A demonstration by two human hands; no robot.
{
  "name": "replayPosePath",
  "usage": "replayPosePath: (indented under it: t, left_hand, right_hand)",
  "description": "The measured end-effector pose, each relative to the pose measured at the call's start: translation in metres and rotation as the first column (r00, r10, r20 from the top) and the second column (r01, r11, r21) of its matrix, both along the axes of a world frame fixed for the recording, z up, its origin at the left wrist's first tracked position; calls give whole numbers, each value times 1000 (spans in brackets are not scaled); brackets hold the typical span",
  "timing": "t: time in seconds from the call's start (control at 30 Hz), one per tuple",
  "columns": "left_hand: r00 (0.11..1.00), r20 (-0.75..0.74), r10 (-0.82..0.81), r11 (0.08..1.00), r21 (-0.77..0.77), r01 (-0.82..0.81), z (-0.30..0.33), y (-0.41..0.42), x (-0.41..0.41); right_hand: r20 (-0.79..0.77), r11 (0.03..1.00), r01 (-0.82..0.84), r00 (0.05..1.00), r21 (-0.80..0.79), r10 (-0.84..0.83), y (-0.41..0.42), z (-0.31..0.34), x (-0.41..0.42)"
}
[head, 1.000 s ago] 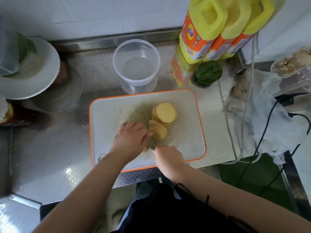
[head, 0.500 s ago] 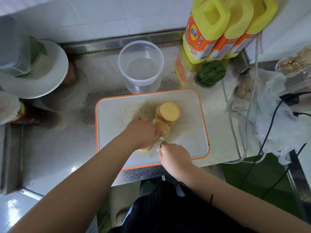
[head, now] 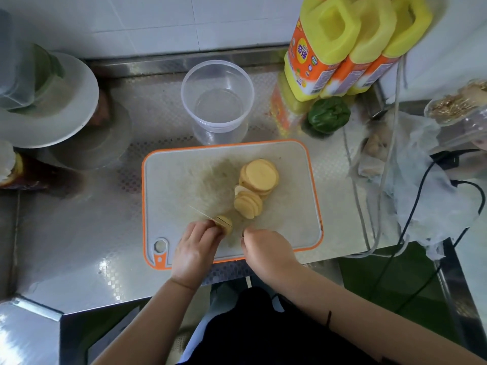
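I record the fingers [head: 208, 230] of the left hand [head: 195, 248] curled on a small potato stub [head: 224, 224] near the front edge of the cutting board [head: 179, 180]. The right hand [head: 266, 248] is clenched round a knife [head: 203, 214], whose thin blade lies across the stub. Potato slices [head: 257, 185] are heaped just beyond. My judgement: slicing is nearly complete, and only the stub is left.

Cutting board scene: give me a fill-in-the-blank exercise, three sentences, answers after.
1. The cutting board has a rim coloured ____.
2. The left hand holds the potato end while the right hand grips the ____.
3. The bottles behind the green pepper have tops coloured ____.
Missing words: orange; knife; yellow.
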State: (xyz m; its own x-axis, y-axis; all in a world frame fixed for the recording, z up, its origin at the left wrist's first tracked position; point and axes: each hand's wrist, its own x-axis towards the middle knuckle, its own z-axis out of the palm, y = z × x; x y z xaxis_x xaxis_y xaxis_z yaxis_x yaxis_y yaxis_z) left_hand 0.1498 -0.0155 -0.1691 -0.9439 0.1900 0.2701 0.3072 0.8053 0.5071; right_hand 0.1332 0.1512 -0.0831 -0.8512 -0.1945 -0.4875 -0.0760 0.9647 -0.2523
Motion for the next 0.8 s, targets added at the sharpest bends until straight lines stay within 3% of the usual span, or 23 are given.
replayPosePath:
  t: [0.13,0.2,0.27,0.4,0.57,0.63,0.8]
  left_hand:
    - [999,53,6,1000,19,-7,-4,-1,-3]
    - [999,42,-3,1000,30,2,-4,-1,-4]
    - [1000,31,1,999,35,-2,-4,0,-5]
    - [999,33,18,997,72,-21,-5,2,-3]
    - [998,49,43,991,124,-49,-4,5,-2]
    - [998,48,44,989,138,-50,-4,5,-2]
    - [997,59,51,986,154,-59,-7,5,-1]
  right_hand:
    - [-24,1000,11,1000,18,-11,2,-10,-2]
    - [58,999,-29,998,37,27,1,3,-2]
    - [19,996,-76,997,51,75,3,4,-3]
    - [-62,1000,-14,998,20,15,0,8,-4]
    - [43,996,-4,999,89,0,-7,13,-11]
    - [17,998,-5,1000,59,4,-8,11,-10]
    - [185,999,-22,983,48,13,-9,4,-18]
